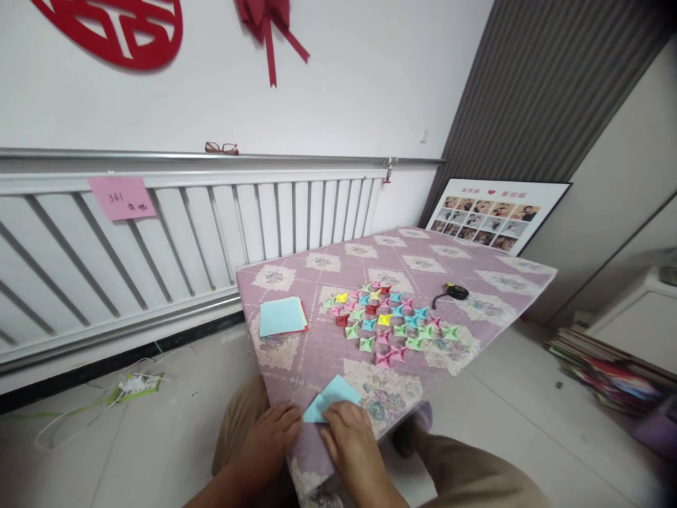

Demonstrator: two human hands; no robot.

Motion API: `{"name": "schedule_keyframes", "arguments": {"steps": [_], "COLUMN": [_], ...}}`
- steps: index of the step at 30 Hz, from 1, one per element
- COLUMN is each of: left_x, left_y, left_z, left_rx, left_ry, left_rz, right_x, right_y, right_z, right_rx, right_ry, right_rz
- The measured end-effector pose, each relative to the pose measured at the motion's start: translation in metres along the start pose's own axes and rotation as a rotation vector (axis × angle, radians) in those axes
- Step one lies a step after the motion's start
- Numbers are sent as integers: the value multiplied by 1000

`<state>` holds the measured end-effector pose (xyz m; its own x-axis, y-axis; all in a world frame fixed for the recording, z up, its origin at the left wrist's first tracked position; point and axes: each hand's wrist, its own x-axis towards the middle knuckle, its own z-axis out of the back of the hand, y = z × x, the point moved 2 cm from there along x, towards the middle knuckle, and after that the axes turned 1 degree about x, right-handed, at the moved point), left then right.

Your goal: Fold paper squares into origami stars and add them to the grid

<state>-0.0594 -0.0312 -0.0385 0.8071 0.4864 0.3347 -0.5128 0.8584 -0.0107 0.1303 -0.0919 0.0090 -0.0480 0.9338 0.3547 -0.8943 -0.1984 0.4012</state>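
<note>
A light blue sheet of paper, partly folded with a pointed left corner, lies near the front edge of the table. My right hand rests on its lower part with the fingers spread, pressing it flat. My left hand lies at the table's left edge, its fingertips beside the paper's left corner; whether they hold anything is hidden. Farther back are several small folded paper pieces in pink, green, blue, yellow and red. To their left sits a stack of square paper, light blue on top.
A black tape measure lies toward the table's right side. A photo board leans behind the far end. Along the wall runs a white radiator, with glasses on the pipe above. Cables and a power strip are on the floor at left.
</note>
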Motion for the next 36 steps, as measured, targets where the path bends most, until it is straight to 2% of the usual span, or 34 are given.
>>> {"name": "schedule_keyframes", "arguments": {"steps": [5, 12, 18, 22, 28, 32, 36], "left_x": [-3, -6, -1, -3, -8, -7, -6], "left_y": [1, -3, -8, -10, -14, -15, -13], "left_z": [-7, -3, 4, -2, -17, -19, -18], "left_rx": [16, 28, 2, 20, 72, 116, 133], "left_ry": [-67, -115, -158, -163, -213, -277, -288], "left_rz": [-8, -7, 36, 128, 192, 193, 177], "right_x": [11, 17, 15, 14, 15, 15, 15], "right_y": [-9, -30, -33, -34, -35, -36, -37], "right_z": [-16, -16, -25, -27, -30, -31, -29], "right_rx": [-1, -79, -131, -154, -167, -157, -155], "right_ry": [154, 203, 170, 138, 93, 57, 20], "right_rz": [-17, 65, 109, 131, 147, 155, 201]}}
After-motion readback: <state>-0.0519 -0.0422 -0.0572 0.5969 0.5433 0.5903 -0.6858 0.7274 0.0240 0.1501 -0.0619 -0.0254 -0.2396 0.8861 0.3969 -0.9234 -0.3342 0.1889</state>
